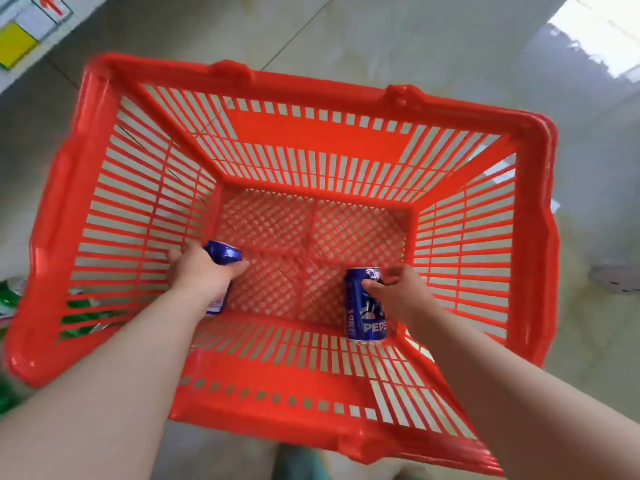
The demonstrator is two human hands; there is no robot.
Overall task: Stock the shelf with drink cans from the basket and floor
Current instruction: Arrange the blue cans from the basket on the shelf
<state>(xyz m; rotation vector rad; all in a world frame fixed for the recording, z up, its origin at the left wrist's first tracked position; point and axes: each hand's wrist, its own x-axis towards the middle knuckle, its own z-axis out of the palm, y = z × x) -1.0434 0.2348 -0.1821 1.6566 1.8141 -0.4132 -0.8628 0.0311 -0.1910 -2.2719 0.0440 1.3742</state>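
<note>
Inside red basket (194, 348): left hand (204, 271) wrapped round blue can (223, 252); right hand (398, 292) pinching Pepsi can (365, 306). Risk: loose pinch, slip on lifting.

Bright, even daylight fills my view, and a white glare patch (599, 32) burns out the glossy floor (346, 39) at the upper right. Shadows are faint. The wide lens bows the red basket (69, 209) rim and stretches my forearms toward the lower corners. The left edge smears with blur, and the green cans (10, 296) there are indistinct.
</note>
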